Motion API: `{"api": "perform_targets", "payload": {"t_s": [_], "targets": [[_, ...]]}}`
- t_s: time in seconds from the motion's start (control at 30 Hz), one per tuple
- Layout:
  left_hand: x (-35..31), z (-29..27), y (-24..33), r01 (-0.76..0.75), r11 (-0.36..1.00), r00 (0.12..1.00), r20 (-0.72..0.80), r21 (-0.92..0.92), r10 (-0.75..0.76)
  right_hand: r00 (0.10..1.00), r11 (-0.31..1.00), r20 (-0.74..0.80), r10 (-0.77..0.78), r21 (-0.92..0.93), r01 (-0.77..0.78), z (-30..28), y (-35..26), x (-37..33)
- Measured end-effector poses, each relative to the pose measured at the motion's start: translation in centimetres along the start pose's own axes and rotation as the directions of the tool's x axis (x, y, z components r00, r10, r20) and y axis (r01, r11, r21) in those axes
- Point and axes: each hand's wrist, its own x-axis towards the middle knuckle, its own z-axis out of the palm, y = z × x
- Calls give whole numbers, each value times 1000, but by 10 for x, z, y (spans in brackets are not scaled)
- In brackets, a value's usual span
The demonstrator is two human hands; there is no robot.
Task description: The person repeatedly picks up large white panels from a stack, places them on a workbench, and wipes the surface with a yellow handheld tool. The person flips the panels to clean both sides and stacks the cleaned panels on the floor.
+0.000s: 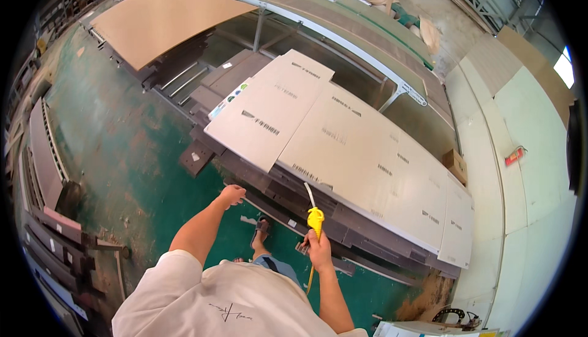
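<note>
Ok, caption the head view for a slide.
Right hand aims yellow air gun at stacked grey panels; left hand grips stack edge.

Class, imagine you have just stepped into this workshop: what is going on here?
A person in a white T-shirt stands on a green floor beside a low stack of dark metal panels topped with pale sheets. The right hand holds a yellow air blow gun, nozzle pointing at the stack's near edge. The left hand, closed in a grip, rests at that edge.
</note>
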Motion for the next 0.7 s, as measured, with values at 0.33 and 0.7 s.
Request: {"api": "perform_targets", "payload": {"t_s": [0.33,0.7], "targets": [[116,42,83,103,665,963,-94,-740,-253,992,992,-124,-35,-127,19,-46,-39,173],[68,-11,40,29,674,995,-45,-738,-92,905,907,167,391,-235,-349,16,56,220]]}}
